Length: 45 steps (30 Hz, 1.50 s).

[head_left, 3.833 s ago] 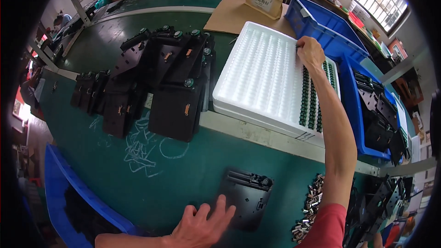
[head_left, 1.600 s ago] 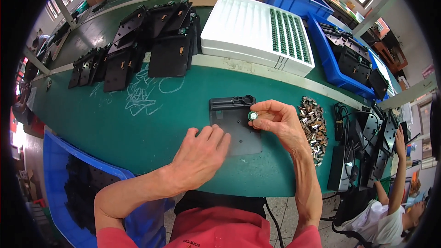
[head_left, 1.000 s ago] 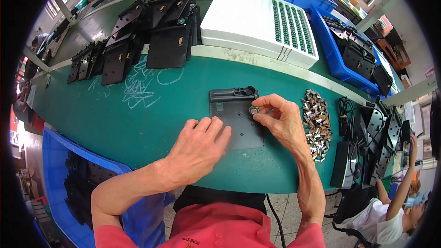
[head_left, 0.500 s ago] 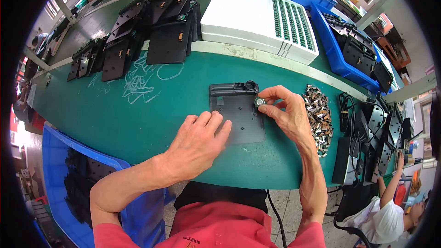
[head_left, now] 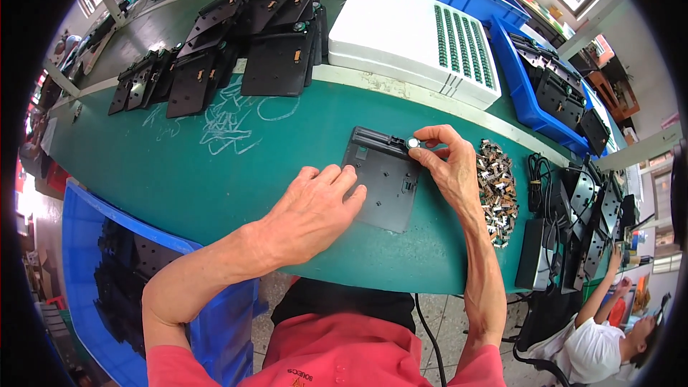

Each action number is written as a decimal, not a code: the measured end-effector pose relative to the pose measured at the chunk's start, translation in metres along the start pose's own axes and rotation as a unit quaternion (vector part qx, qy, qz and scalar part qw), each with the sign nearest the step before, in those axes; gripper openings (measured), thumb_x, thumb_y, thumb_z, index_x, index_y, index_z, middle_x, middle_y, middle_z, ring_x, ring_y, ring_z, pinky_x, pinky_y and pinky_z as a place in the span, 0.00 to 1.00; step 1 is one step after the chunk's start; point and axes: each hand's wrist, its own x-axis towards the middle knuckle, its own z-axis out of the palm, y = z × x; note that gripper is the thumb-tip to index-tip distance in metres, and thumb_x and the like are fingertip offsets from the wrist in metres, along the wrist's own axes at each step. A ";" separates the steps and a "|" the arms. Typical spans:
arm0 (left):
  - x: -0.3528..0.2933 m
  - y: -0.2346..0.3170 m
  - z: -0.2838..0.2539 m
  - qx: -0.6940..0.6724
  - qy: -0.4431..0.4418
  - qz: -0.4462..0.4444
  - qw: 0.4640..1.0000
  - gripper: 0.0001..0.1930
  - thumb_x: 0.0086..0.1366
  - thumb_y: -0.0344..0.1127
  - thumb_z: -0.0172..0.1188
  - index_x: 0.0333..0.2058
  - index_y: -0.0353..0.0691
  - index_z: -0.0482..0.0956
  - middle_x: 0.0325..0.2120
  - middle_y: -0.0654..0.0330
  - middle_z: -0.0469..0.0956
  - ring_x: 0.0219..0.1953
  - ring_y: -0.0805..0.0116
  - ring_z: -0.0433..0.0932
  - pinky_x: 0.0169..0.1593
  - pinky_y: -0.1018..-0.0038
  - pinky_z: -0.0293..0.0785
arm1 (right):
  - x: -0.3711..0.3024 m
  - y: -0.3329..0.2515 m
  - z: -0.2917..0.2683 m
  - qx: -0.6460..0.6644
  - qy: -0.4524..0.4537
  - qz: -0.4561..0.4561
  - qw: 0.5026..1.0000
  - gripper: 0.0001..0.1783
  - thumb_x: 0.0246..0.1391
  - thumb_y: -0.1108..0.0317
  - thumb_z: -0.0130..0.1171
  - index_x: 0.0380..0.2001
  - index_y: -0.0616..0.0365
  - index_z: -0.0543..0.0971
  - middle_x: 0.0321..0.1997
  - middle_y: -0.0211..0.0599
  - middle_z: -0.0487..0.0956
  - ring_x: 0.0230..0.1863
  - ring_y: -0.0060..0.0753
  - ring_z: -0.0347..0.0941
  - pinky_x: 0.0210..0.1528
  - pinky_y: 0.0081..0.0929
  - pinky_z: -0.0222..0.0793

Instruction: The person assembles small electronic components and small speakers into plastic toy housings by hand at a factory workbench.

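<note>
from where i stand, the person's right grip [head_left: 450, 165] is closed in a pinch, thumb and fingertips round a small disc [head_left: 412, 142] with a pale, shiny face. that disc is at the upper right corner of a flat black panel [head_left: 383, 197], at the end of the raised ridge along its far edge; i can't tell whether it is seated there or only held just above. the panel lies flat on the green tabletop [head_left: 408, 261], turned a little askew. the left grip [head_left: 312, 208] is loose and holds nothing, palm down, fingers bent, with the fingertips at the panel's left edge; whether they press on it i can't make out.

just right of the right grip is a long heap of small metal pieces [head_left: 497, 193], and past it a black box [head_left: 533, 254] near some coiled cable [head_left: 539, 175]. farther back sits a white foam tray [head_left: 380, 21], rows of green parts [head_left: 457, 46] filling its right side. to its left, more black panels [head_left: 276, 72] lie overlapping, near white scribbles [head_left: 228, 129] on the green surface. a blue bin [head_left: 82, 258] holding dark parts stands at the near left, and a co-worker in a white top [head_left: 595, 351] sits off to the right.
</note>
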 end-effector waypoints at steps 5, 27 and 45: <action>0.002 0.007 0.000 -0.016 0.003 0.003 1.000 0.24 0.54 0.31 0.64 0.50 0.32 0.73 0.44 0.50 0.70 0.44 0.58 0.71 0.45 0.65 0.67 | -0.003 0.003 0.005 -0.015 0.064 0.020 0.998 0.13 0.44 0.70 0.71 0.34 0.63 0.82 0.34 0.39 0.80 0.34 0.34 0.77 0.35 0.31 0.72; 0.003 0.017 0.006 -0.001 0.018 0.007 1.000 0.24 0.55 0.33 0.65 0.50 0.29 0.73 0.40 0.50 0.70 0.42 0.59 0.71 0.41 0.67 0.67 | 0.002 0.002 0.040 -0.038 0.146 -0.005 0.988 0.12 0.42 0.67 0.73 0.30 0.59 0.81 0.31 0.35 0.80 0.34 0.35 0.76 0.36 0.33 0.70; 0.002 0.017 0.004 -0.008 0.001 0.001 1.000 0.24 0.57 0.34 0.63 0.51 0.29 0.74 0.41 0.50 0.70 0.43 0.59 0.71 0.42 0.67 0.67 | 0.003 0.002 0.029 -0.067 0.082 -0.128 0.986 0.13 0.52 0.79 0.59 0.41 0.57 0.83 0.40 0.41 0.79 0.45 0.44 0.75 0.47 0.35 0.71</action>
